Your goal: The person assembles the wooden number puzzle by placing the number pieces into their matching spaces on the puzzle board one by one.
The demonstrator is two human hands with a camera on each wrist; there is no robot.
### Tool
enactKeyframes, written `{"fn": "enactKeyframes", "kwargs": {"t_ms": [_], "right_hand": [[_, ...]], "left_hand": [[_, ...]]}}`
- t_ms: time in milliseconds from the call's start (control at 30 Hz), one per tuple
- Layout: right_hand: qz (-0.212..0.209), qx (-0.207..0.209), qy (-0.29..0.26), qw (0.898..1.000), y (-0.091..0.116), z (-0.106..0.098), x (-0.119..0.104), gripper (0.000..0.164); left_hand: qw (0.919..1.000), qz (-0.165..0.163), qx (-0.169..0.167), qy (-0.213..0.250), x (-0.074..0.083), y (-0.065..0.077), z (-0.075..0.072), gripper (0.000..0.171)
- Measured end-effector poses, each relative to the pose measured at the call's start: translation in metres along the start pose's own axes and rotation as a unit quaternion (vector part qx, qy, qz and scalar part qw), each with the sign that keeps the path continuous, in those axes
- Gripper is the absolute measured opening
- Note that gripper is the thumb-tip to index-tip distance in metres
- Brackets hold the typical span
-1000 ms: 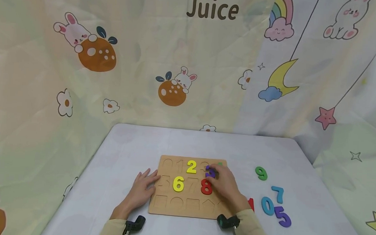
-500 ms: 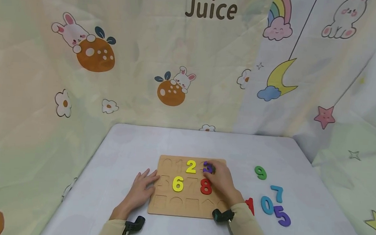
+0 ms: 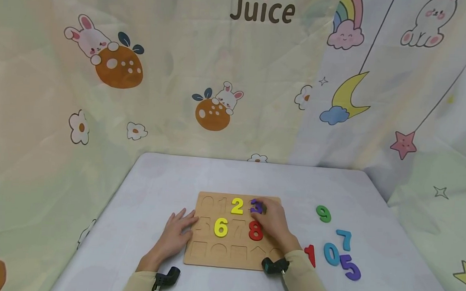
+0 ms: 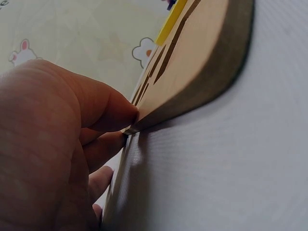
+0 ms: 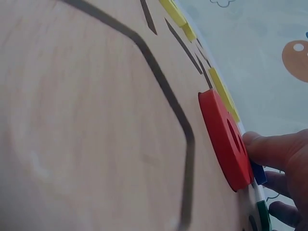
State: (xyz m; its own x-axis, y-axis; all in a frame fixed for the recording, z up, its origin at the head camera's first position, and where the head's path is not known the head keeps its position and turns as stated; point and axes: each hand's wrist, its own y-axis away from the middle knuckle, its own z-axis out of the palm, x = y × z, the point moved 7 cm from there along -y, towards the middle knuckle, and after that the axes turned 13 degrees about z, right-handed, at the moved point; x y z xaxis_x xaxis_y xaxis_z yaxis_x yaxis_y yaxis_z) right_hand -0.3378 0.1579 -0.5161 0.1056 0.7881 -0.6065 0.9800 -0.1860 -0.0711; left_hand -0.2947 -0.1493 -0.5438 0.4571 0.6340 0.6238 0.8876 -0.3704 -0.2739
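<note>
A purple number 3 (image 3: 255, 206) is pinched between the thumb and fingers of my right hand (image 3: 277, 223), over its outline in the top row of the wooden number board (image 3: 203, 236). Part of the 3 is hidden by the fingers; in the right wrist view a dark blue edge shows below the thumb. Just under that hand lies a red number 8 (image 3: 255, 231). On the board also lie a yellow 2 (image 3: 237, 206) and a yellow 6 (image 3: 220, 228). My left hand (image 3: 177, 232) touches the board's left edge, its fingers extended; the thumb (image 4: 108, 108) meets the edge.
Right of the board, loose numbers lie on the white table (image 3: 165, 173): a green 9 (image 3: 323, 213), blue 7 (image 3: 344, 240), blue 0 (image 3: 331, 254), purple 5 (image 3: 350, 268) and red 1 (image 3: 310, 255). A green piece (image 5: 263, 215) shows by the right fingers. A printed cloth hangs behind.
My right hand has moved slightly left and away from me, bringing the purple 3 from above the red 8 onto its outline. My left hand stays at the board's edge.
</note>
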Motion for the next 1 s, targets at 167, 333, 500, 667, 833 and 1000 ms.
{"fn": "enactKeyframes", "kwargs": {"t_ms": [167, 333, 500, 667, 833, 1000], "right_hand": [[-0.009, 0.000, 0.003, 1.000, -0.0013, 0.0020, -0.0014, 0.048], [-0.007, 0.005, 0.012, 1.000, -0.0015, 0.0042, -0.0022, 0.048], [-0.002, 0.012, 0.019, 1.000, -0.0006, 0.0053, -0.0024, 0.050], [0.004, 0.011, 0.015, 1.000, -0.0006, 0.0066, -0.0011, 0.050], [0.006, 0.010, 0.011, 1.000, -0.0010, 0.0081, 0.0015, 0.050], [0.010, 0.004, 0.000, 1.000, -0.0002, 0.0071, 0.0030, 0.050]], "left_hand": [[1.0000, -0.002, -0.002, 0.000, -0.0006, 0.0002, 0.0002, 0.042], [1.0000, -0.001, -0.002, 0.001, -0.0008, -0.0001, 0.0001, 0.043], [1.0000, 0.001, -0.003, 0.003, -0.0006, -0.0005, 0.0005, 0.043], [1.0000, 0.000, -0.002, 0.001, -0.0006, -0.0003, 0.0005, 0.043], [1.0000, 0.000, -0.001, 0.005, -0.0002, -0.0001, 0.0006, 0.043], [1.0000, 0.003, 0.000, 0.004, 0.0000, -0.0001, 0.0004, 0.042]]}}
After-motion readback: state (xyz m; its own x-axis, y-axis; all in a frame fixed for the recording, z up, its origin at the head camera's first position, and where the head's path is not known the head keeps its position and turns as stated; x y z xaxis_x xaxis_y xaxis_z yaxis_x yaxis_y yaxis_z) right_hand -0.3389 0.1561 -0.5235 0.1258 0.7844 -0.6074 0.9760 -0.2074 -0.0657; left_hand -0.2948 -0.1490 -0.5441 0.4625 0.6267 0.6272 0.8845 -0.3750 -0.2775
